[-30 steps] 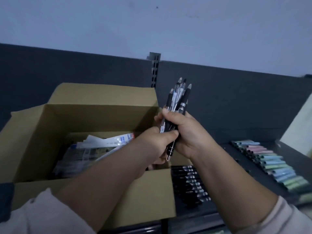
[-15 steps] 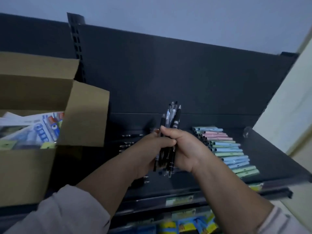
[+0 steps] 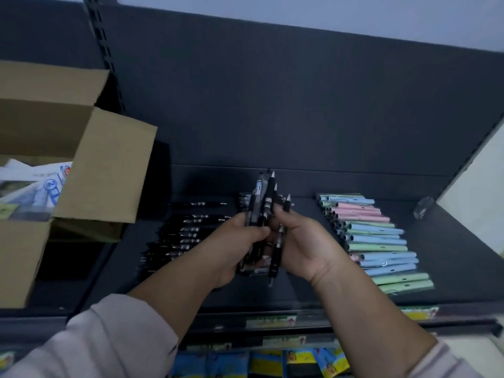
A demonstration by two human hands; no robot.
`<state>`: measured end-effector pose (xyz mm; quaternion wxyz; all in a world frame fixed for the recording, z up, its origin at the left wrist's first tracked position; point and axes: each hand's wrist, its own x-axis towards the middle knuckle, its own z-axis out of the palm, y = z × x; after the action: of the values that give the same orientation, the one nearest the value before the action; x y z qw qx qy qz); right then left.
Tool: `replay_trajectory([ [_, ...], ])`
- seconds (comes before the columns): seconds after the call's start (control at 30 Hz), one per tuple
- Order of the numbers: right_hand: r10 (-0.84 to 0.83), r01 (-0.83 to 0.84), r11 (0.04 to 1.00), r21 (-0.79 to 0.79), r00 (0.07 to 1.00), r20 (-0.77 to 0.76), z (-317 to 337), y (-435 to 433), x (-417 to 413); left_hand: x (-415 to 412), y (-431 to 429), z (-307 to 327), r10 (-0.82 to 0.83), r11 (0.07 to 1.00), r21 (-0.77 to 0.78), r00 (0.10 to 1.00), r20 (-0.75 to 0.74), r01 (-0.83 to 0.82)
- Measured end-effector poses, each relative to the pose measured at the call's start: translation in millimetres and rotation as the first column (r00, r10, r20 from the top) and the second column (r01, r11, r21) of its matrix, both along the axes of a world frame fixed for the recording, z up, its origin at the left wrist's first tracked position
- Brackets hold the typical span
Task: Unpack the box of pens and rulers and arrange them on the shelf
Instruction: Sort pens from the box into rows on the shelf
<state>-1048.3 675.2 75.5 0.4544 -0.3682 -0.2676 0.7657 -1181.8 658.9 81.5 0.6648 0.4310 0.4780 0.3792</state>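
Black plastic with silver clips: a bundle of pens (image 3: 261, 211), upright above the middle of the shelf (image 3: 452, 241), not yet laid down. Gripped low by the left hand (image 3: 234, 249), fingers (image 3: 255, 231) curled tight round the barrels. Just beside the bundle, a single black pen (image 3: 277, 249), pinched by the thumb and curled fingers of the right hand (image 3: 305, 246); probably the next one to be laid.

Already arranged on the shelf: a row of black pens (image 3: 185, 236) to the left of the hands, and a row of pastel pens (image 3: 379, 241) in pink, blue and green to the right. Between the two rows, mostly hidden by the hands.

At far left, the cardboard box (image 3: 109, 165), flaps open, with printed packets (image 3: 35, 184) inside; rulers or not, cannot tell.

Judging from that, perhaps midway. Two groups placed, one handful in the air and waiting for a spot, the box far from emptied. No rulers to be seen on the shelf.
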Motion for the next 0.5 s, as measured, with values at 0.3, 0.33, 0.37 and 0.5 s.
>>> replay_trajectory([
  [0.3, -0.19, 0.19, 0.982, 0.014, 0.978, 0.084, 5.0, 6.7, -28.0, -20.8, 7.4, -7.8, 0.008, 0.998, 0.058, 0.994, -0.107, -0.001],
  [0.33, -0.192, 0.19, 0.981, 0.032, 0.971, 0.143, 4.6, 8.0, -32.0, -24.0, 7.9, -9.5, 0.016, 0.998, 0.07, 0.992, -0.123, -0.007],
  [0.37, -0.192, 0.185, 0.981, 0.055, 0.961, 0.198, 4.2, 8.5, -36.4, -27.2, 8.4, -11.0, 0.028, 0.997, 0.079, 0.991, -0.131, -0.018],
  [0.5, -0.239, 0.214, 0.969, 0.12, 0.937, 0.254, 0.6, 7.2, -57.5, -38.2, 7.0, -16.3, 0.057, 0.998, 0.037, 0.997, -0.06, -0.055],
])
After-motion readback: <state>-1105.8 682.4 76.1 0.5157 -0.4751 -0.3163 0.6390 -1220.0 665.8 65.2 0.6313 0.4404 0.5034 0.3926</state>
